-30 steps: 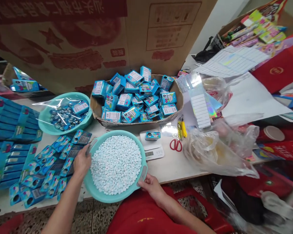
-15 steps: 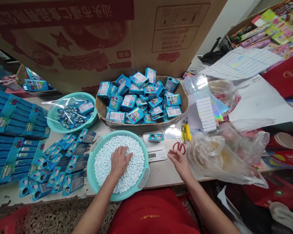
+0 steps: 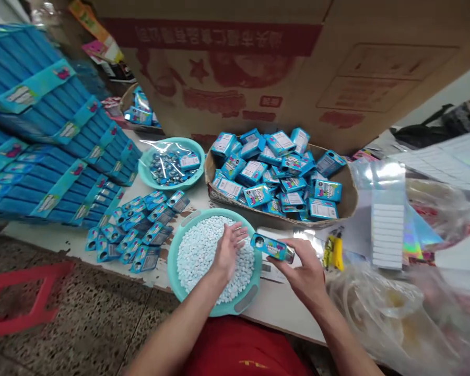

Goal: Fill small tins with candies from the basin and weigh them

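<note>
My right hand (image 3: 307, 263) grips a small blue candy box (image 3: 272, 247) by its right end, tilted just off the basin's right rim. A round hole shows near the box's left end. Over the turquoise basin (image 3: 175, 282) of small white candies (image 3: 199, 250), my left hand (image 3: 229, 250) is open, its fingers stretched toward the box. I cannot see any candy in its palm. Behind the right hand and the box, a white digital scale (image 3: 273, 272) is mostly hidden.
A cut carton (image 3: 207, 180) heaped with blue boxes stands behind the basin. Holed boxes (image 3: 144, 266) stand in rows at left, near stacked display trays (image 3: 50, 193). A second basin (image 3: 143, 169) holds shiny round pieces. Yellow-handled cutters (image 3: 337, 253) and plastic bags (image 3: 379, 303) lie at right.
My right hand has picked the blue candy box up from the scale and brought it left to the basin. My left hand has lifted off the candies and turned rightward. The view has swung left.
</note>
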Available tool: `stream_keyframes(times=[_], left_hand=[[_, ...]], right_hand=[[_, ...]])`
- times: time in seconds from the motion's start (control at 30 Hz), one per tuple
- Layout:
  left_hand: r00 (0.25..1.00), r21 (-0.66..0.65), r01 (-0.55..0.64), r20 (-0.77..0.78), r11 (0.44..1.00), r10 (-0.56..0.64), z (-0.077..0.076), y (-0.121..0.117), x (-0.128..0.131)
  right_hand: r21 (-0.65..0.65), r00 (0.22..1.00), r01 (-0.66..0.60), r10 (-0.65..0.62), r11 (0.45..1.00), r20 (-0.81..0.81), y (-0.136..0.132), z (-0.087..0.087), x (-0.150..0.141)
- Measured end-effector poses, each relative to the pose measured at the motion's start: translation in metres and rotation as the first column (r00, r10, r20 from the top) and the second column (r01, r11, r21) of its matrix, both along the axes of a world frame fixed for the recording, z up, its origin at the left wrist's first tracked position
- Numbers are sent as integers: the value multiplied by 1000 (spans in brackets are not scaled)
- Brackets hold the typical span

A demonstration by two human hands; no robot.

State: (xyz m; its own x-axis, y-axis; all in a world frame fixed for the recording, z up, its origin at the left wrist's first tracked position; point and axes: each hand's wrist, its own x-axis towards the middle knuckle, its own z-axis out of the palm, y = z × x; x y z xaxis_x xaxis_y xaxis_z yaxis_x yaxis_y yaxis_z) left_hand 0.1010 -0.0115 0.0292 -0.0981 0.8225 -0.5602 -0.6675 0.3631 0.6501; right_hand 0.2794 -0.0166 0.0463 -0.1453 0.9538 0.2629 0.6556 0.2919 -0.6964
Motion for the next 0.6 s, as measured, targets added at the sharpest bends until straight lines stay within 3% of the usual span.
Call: stream_keyframes(times=[0.1,0.23,0.4,0.6], left_hand=[[972,-46,-111,202,993,118,7,6,7],[912,-109,-193,348,975,219,3,5,3],[906,-174,-217,332,961,264,-3,5,-3],[933,-193,-118,314,974,175,0,4,-8]], right_hand=[[38,983,-98,91,994,162,-5,10,-19],[37,971,-83,72,996,229,-7,5,-30],[16,973,-24,20,1000,228,-11,0,-32],[5,987,36,-37,999,156,-20,14,-36]])
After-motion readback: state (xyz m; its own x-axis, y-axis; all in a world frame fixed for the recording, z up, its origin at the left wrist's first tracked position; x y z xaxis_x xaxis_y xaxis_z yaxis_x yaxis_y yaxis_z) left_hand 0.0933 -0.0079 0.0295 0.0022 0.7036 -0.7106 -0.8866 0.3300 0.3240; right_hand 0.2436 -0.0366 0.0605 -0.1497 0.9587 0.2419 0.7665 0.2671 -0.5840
